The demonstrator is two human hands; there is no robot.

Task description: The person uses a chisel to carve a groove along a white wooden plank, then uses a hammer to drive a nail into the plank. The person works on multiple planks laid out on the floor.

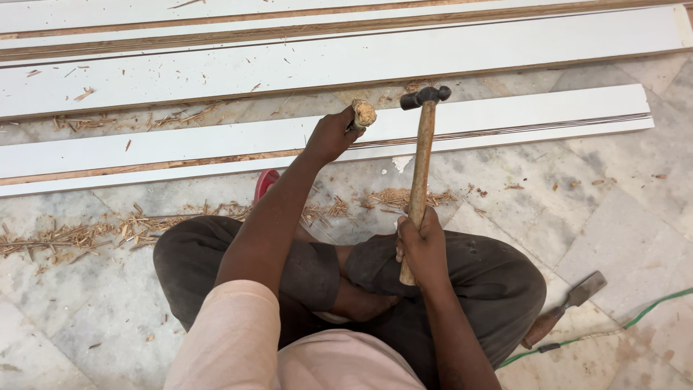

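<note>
Fingers of my right hand clamp the wooden-handled steel ball-peen hammer low on its handle; head-heavy, stiff. My left hand is wrapped around a worn wooden chisel handle; rigid, best gripped mid-handle.

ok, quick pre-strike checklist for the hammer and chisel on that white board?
1. Right hand grips the wooden-handled steel hammer low on the handle: ok.
2. Left hand wraps the mushroomed wooden-handled chisel: ok.
3. Hammer head beside the chisel top, not above it: not ok.
4. Chisel edge on the long white-faced board: cannot tell, hidden.
5. Spare flat chisel on the marble floor clear of the swing: ok.
</note>
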